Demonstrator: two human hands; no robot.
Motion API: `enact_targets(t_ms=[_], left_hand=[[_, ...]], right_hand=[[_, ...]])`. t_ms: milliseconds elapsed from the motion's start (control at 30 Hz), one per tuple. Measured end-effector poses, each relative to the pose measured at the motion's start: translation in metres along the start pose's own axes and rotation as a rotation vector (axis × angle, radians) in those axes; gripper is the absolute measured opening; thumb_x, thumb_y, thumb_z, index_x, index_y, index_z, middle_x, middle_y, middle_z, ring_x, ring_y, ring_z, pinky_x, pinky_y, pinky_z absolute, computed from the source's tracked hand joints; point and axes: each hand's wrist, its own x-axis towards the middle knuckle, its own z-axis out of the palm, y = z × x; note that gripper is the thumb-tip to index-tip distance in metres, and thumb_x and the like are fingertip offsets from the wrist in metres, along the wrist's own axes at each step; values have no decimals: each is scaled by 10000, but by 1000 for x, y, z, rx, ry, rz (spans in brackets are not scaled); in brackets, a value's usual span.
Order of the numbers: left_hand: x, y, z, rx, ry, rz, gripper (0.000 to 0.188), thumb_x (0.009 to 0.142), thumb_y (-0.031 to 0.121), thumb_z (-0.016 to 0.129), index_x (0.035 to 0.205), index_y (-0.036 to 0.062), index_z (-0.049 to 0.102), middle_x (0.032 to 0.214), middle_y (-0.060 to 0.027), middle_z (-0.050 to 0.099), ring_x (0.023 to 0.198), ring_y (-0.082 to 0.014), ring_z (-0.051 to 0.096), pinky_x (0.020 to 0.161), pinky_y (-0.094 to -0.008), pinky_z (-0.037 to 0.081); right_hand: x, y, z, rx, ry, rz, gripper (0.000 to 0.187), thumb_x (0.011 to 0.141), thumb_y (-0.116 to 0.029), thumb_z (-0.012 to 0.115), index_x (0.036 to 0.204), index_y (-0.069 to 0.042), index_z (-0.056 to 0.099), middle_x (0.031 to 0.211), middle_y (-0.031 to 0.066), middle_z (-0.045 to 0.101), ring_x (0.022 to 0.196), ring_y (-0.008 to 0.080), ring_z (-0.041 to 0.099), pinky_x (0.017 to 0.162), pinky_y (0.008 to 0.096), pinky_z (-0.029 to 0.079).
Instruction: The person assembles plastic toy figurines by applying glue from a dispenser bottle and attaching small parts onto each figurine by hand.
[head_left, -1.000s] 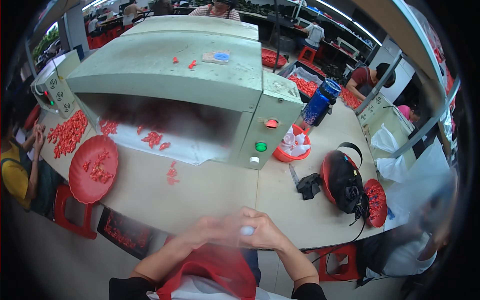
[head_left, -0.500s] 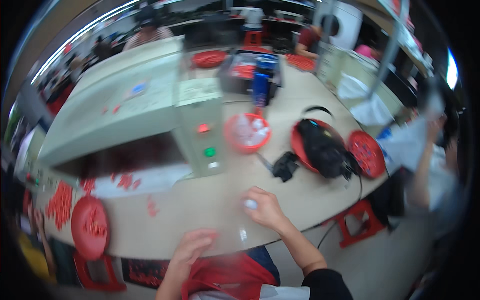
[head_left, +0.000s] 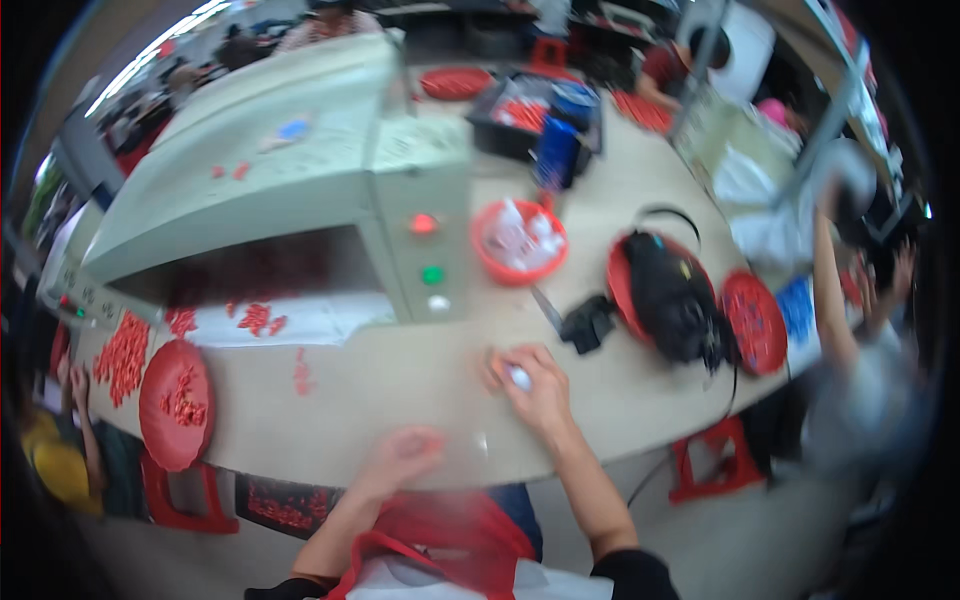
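Note:
My right hand (head_left: pixel 541 392) is closed round a small white object (head_left: pixel 519 378), of which only a rounded end shows. The hand is over the beige table (head_left: pixel 380 385), with its fingertips blurred. To its left and closer to me, my left hand (head_left: pixel 405 458) is at the table's front edge with its fingers curled. Something reddish shows at those fingertips, too smeared to name. Small red pieces (head_left: pixel 303 372) lie on the table beyond my left hand. More red pieces (head_left: pixel 258 319) rest on the white sheet at the opening of a pale green machine (head_left: pixel 418 185).
A red tray (head_left: pixel 165 440) with small pieces stands at the left edge, beside a pile of red pieces (head_left: pixel 122 360). Beyond my right hand are a red bowl (head_left: pixel 490 262) of white bottles, a black bag (head_left: pixel 672 300) on a red tray and a blue can (head_left: pixel 556 150). Other people sit around.
The view has shifted, so the table's things appear farther right and higher. My right hand still grips the white object. My left hand stays near the table's front edge, blurred by motion.

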Motion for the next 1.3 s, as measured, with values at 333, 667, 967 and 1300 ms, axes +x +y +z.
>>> enact_targets(t_ms=[333,667,967,1300], left_hand=[[-7,7,-40,713,297,340,261,731,-15,684,976,-13,595,930,-47,564,790,-86,579,666,-200,498],[-22,66,-116,1042,808,495,261,709,62,680,952,12,599,906,-93,550,730,-135,598,613,-245,508],[-101,94,-240,1328,1387,304,317,685,201,701,904,-1,592,929,-203,582,902,-334,571,789,-391,451],[-93,125,-271,1600,1322,-60,155,735,138,641,777,-11,636,742,-213,614,724,-370,604,686,-442,479]], right_hand=[[-4,-10,-3,19,-38,30,157,705,-51,686,860,-51,663,879,101,615,785,248,623,706,320,499],[3,1,6,-45,-60,-54,110,762,-100,663,831,-19,635,830,130,614,807,261,578,751,343,459],[3,-4,20,-76,-93,-5,109,731,-11,630,840,-5,629,848,125,622,811,263,583,755,348,453],[-3,-11,5,-76,-24,61,155,727,14,622,878,-14,640,834,112,613,776,241,570,720,329,458]])
